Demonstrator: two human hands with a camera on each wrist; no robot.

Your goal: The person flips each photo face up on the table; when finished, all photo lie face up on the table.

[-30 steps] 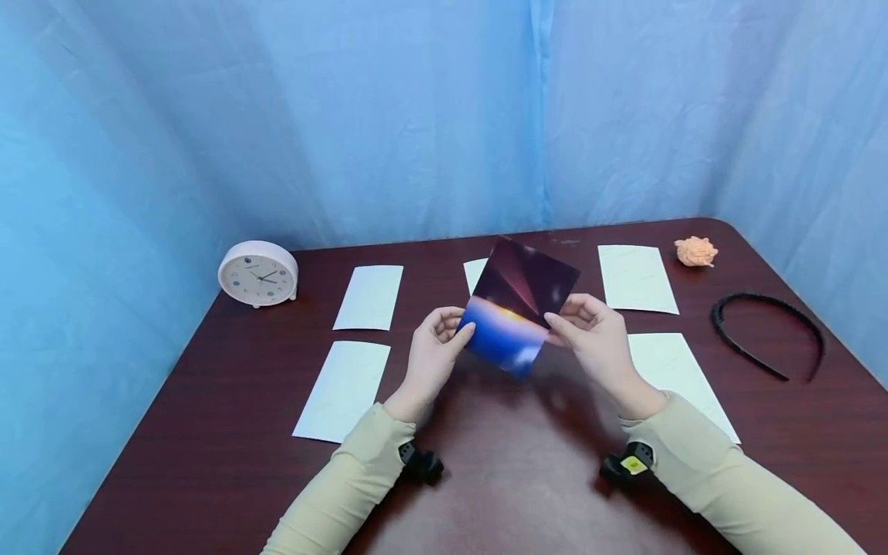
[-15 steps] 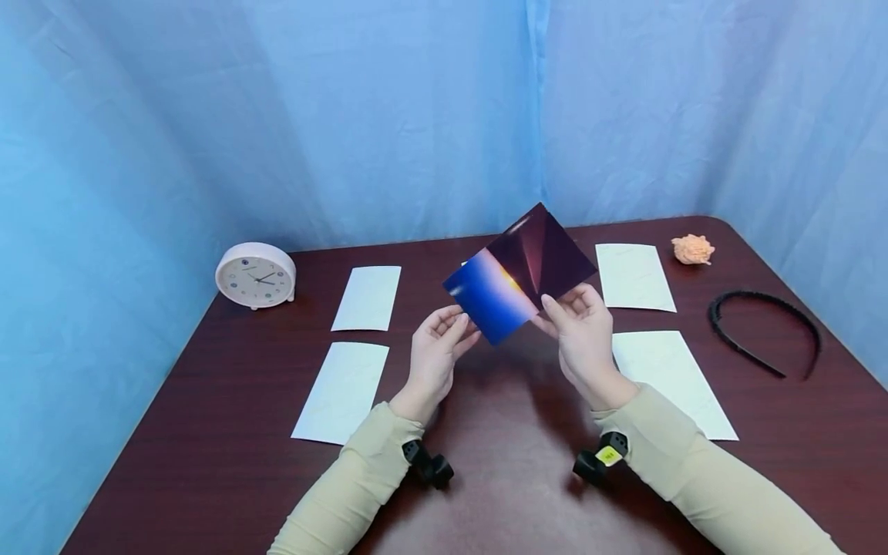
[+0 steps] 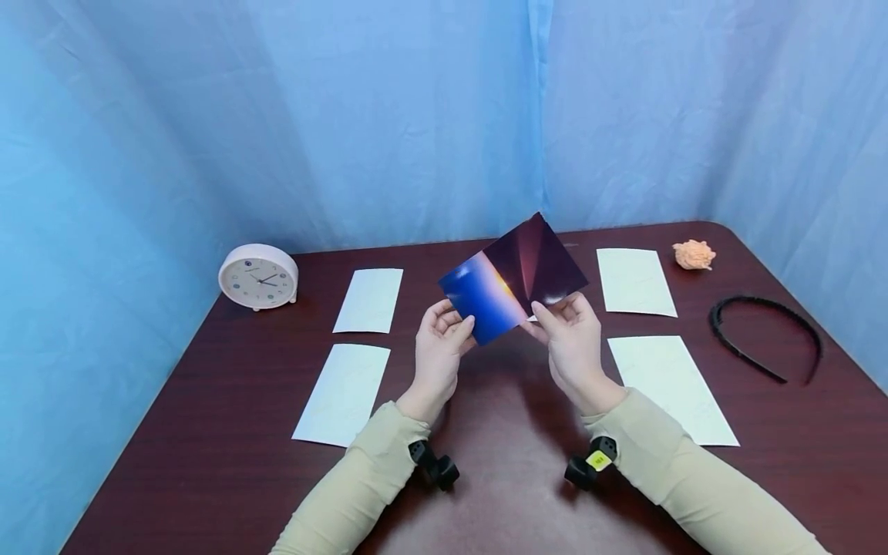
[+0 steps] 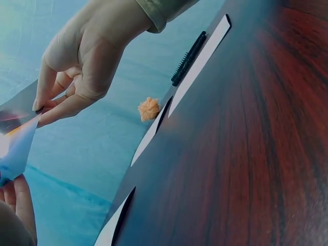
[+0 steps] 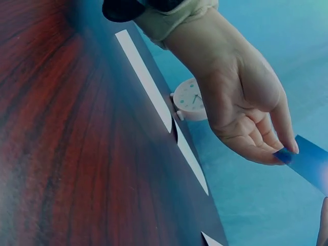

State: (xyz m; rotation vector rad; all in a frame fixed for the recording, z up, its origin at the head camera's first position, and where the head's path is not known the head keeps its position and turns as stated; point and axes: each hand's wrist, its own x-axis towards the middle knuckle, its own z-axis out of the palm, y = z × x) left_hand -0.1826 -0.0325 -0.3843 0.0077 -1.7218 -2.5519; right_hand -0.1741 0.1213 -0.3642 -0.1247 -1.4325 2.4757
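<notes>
A glossy photo print (image 3: pixel 513 277), half blue and half dark maroon with a bright orange line between, is held tilted above the table. My left hand (image 3: pixel 440 347) pinches its lower left corner between thumb and fingers. My right hand (image 3: pixel 572 339) pinches its lower edge, near the maroon half. In the left wrist view the right hand (image 4: pixel 92 56) grips the photo print (image 4: pixel 15 133) from above, with the left fingers (image 4: pixel 23 205) at its lower end. The right wrist view shows the left hand (image 5: pixel 241 92) pinching the print's blue corner (image 5: pixel 307 159).
White cards lie on the dark wood table (image 3: pixel 499 493): two at left (image 3: pixel 369 301), (image 3: pixel 343 393) and two at right (image 3: pixel 637 281), (image 3: pixel 673 385). A white clock (image 3: pixel 258 277) stands back left. A peach-coloured crumpled ball (image 3: pixel 694 254) and a black headband (image 3: pixel 766 339) are at right.
The photo print has turned so its blue half faces left and its maroon half points up and right. My right hand has moved inward to the left; both hands keep hold.
</notes>
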